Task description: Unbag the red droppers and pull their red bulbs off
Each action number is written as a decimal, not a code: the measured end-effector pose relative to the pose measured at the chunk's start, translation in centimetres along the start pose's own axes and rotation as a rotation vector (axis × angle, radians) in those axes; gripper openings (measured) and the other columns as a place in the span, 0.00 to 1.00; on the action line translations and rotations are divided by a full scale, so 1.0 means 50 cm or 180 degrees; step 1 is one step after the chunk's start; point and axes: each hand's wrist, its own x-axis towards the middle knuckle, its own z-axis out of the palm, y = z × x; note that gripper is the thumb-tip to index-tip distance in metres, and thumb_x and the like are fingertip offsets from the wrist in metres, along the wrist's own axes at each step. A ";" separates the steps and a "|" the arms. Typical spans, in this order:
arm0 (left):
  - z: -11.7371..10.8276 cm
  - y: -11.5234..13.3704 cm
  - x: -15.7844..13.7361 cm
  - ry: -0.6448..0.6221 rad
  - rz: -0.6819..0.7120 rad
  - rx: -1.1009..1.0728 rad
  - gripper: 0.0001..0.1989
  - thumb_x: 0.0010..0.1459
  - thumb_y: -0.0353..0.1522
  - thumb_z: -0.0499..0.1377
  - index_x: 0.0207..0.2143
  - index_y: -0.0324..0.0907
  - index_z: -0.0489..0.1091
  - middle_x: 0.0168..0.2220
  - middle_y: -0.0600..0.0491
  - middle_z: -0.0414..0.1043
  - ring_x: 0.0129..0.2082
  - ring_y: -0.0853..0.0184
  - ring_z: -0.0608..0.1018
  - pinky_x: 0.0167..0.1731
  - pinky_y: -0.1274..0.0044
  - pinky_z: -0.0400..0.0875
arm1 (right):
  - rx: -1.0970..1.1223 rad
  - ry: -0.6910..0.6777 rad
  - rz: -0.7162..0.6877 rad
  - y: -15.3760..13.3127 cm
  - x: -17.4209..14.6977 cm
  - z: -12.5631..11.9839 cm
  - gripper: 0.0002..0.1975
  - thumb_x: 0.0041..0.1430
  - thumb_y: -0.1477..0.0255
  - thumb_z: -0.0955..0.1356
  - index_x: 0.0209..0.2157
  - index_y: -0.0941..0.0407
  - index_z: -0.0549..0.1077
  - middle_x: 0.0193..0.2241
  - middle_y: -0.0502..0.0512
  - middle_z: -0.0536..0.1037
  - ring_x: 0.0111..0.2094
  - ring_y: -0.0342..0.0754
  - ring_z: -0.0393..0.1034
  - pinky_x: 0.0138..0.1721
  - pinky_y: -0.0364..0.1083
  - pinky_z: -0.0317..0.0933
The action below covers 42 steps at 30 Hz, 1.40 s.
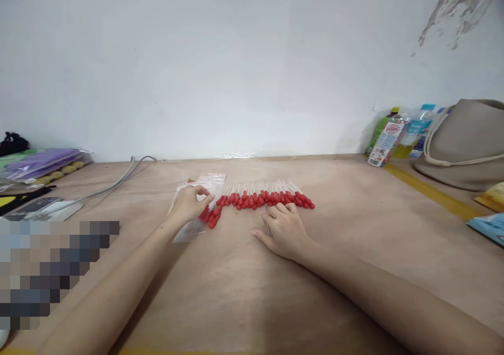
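Observation:
Red-tipped sticks (pixel 255 198) lie side by side in a long row, their pale thin stems pointing to the wall. My left hand (pixel 189 204) is over a clear zip bag (pixel 189 233) at the row's left end. Its thumb and forefinger curl close together; whatever is between them is hidden. Several more red tips (pixel 212 218) show on the bag under this hand. Just in front of the row, my right hand (pixel 286 229) rests with fingers bent and thumb stretched left. A thin, dark metallic tool (pixel 268 223) shows at its fingers, partly hidden.
Packed purple goods (pixel 43 160), a grey cable (pixel 106 188) and a phone (pixel 33 208) lie at left. Bottles (pixel 419 129), a carton (pixel 388 141) and a grey-beige bag (pixel 464 134) stand at right. A blue packet (pixel 490 226) is at the right edge. A white wall closes the back.

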 end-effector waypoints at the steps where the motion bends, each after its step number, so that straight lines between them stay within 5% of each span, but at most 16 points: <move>1: 0.007 0.004 0.000 0.0039 0.0005 0.0061 0.17 0.49 0.45 0.52 0.34 0.44 0.72 0.39 0.50 0.71 0.43 0.58 0.70 0.40 0.72 0.64 | 0.0024 -0.0015 -0.0002 0.000 0.000 0.000 0.21 0.55 0.56 0.61 0.28 0.59 0.72 0.29 0.58 0.72 0.35 0.50 0.59 0.37 0.50 0.45; 6: 0.038 0.015 -0.003 -0.0004 -0.0138 0.0336 0.19 0.48 0.48 0.52 0.33 0.47 0.74 0.43 0.46 0.68 0.48 0.50 0.64 0.43 0.60 0.59 | 0.0154 0.0091 0.0043 0.000 -0.001 0.003 0.22 0.56 0.55 0.60 0.27 0.59 0.73 0.28 0.58 0.72 0.33 0.49 0.59 0.37 0.49 0.45; 19: 0.047 0.006 0.009 0.0537 -0.0066 0.0136 0.15 0.53 0.40 0.50 0.30 0.42 0.73 0.42 0.45 0.68 0.47 0.51 0.65 0.43 0.62 0.60 | 0.0353 0.0830 0.0085 0.063 -0.057 -0.015 0.12 0.59 0.67 0.60 0.33 0.56 0.73 0.28 0.53 0.71 0.32 0.45 0.61 0.37 0.48 0.47; 23: 0.026 0.019 0.006 0.0965 0.0312 -0.0304 0.13 0.55 0.37 0.50 0.30 0.39 0.69 0.35 0.46 0.70 0.40 0.59 0.69 0.41 0.69 0.63 | 0.0625 0.1066 0.0142 0.082 -0.076 -0.004 0.13 0.58 0.67 0.61 0.42 0.57 0.69 0.36 0.57 0.70 0.38 0.48 0.64 0.40 0.49 0.54; 27: 0.033 0.066 -0.049 0.0548 0.0959 -0.0998 0.11 0.58 0.37 0.47 0.32 0.41 0.65 0.29 0.53 0.69 0.28 0.68 0.71 0.30 0.76 0.65 | 0.0765 0.1333 0.0183 0.082 -0.077 -0.006 0.23 0.56 0.66 0.63 0.52 0.59 0.61 0.47 0.63 0.65 0.49 0.53 0.59 0.48 0.52 0.56; 30: 0.057 0.099 -0.110 0.0185 0.1546 -0.1078 0.09 0.59 0.34 0.47 0.32 0.41 0.64 0.29 0.54 0.69 0.29 0.68 0.71 0.31 0.76 0.64 | 0.0611 0.1359 -0.0011 0.084 -0.077 -0.012 0.30 0.55 0.64 0.64 0.57 0.57 0.54 0.52 0.64 0.62 0.53 0.54 0.56 0.50 0.54 0.55; 35: 0.090 0.114 -0.163 0.0079 0.2001 -0.1149 0.07 0.60 0.33 0.48 0.32 0.41 0.63 0.29 0.54 0.68 0.30 0.69 0.71 0.31 0.77 0.66 | 0.0497 0.0947 -0.0524 0.087 -0.073 -0.015 0.22 0.55 0.61 0.64 0.50 0.53 0.65 0.52 0.61 0.64 0.54 0.54 0.56 0.53 0.58 0.49; 42: 0.098 0.111 -0.160 0.0264 0.2382 -0.1241 0.06 0.60 0.30 0.49 0.36 0.41 0.64 0.32 0.52 0.69 0.33 0.69 0.72 0.34 0.77 0.67 | 0.0754 0.0832 -0.0568 0.077 -0.064 -0.004 0.08 0.57 0.68 0.64 0.37 0.50 0.74 0.43 0.54 0.73 0.49 0.49 0.61 0.52 0.57 0.47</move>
